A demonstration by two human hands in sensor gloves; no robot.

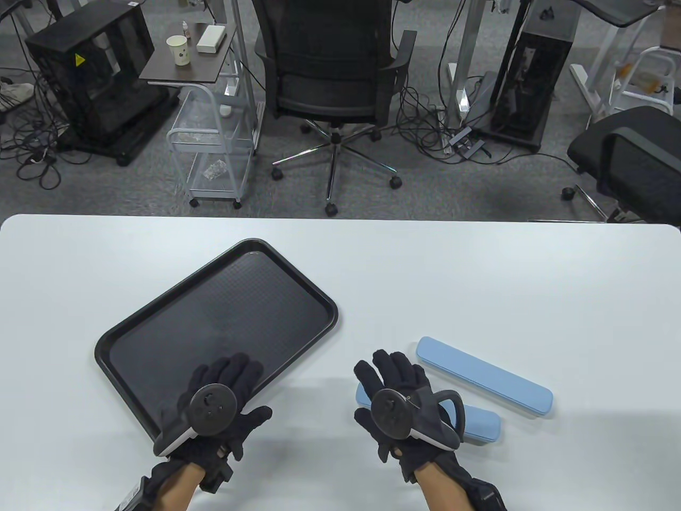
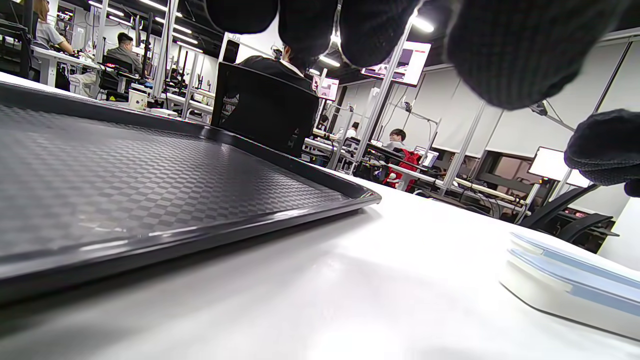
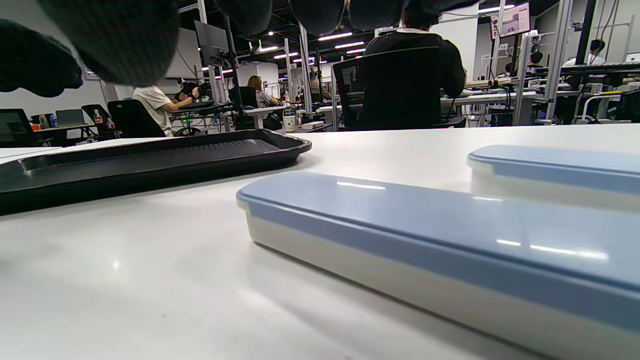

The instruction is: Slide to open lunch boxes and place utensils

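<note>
Two long, pale blue utensil boxes with white bases lie on the white table at the right, lids closed. The near box (image 1: 481,426) (image 3: 425,225) is partly under my right hand (image 1: 388,372), which hovers over its left end with fingers (image 3: 125,40) spread, not touching it. The far box (image 1: 484,380) (image 3: 555,165) lies just behind it, apart. A black textured tray (image 1: 213,314) (image 2: 125,190) (image 3: 150,155) sits at the left, empty. My left hand (image 1: 234,383) is open above the tray's near corner, holding nothing; its fingers (image 2: 515,50) hang free. The near box also shows in the left wrist view (image 2: 570,280).
The white table (image 1: 479,277) ends at its far edge, with office chairs, a cart and cables on the floor beyond. White tabletop shows between the tray and the boxes and behind the boxes.
</note>
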